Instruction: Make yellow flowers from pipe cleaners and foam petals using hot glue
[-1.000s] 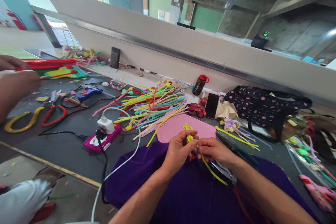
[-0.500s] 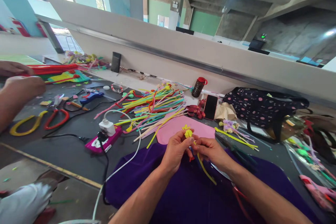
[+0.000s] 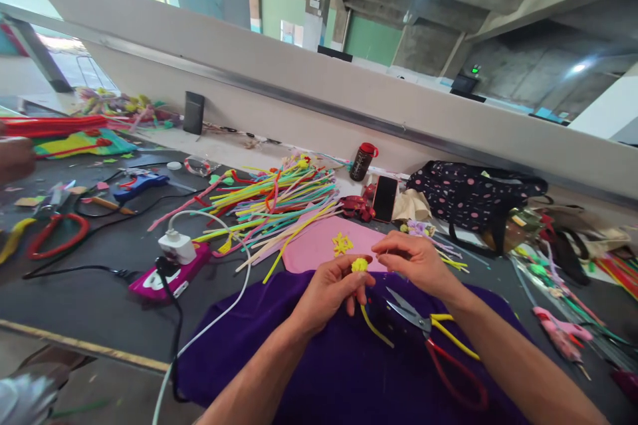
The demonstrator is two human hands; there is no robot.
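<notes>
My left hand [image 3: 326, 295] pinches a small yellow fuzzy flower [image 3: 359, 265] made of pipe cleaner, its stem [image 3: 375, 330] hanging down below the fingers. To the right and slightly higher, my right hand [image 3: 423, 262] is apart from the flower. Its thumb and fingertips are drawn together; anything between them is too small to make out. Scissors [image 3: 423, 324] with one yellow and one red handle lie, blades parted, on the purple cloth [image 3: 239, 345] beneath my right forearm. Behind my hands, yellow star-shaped pieces [image 3: 341, 244] rest on a pink sheet [image 3: 304, 249].
A pile of colourful pipe cleaners [image 3: 284, 196] lies beyond the pink sheet. Left of it stand a purple power strip [image 3: 172, 272] and white cable. A phone [image 3: 385, 199], bottle [image 3: 365, 163] and dotted bag [image 3: 463, 196] line the back. Another person's hand [image 3: 17, 156] is at far left.
My right hand has come away from the flower, up and to the right, uncovering the scissors. The yellow pieces on the pink sheet now show clearly. The view has turned to the right.
</notes>
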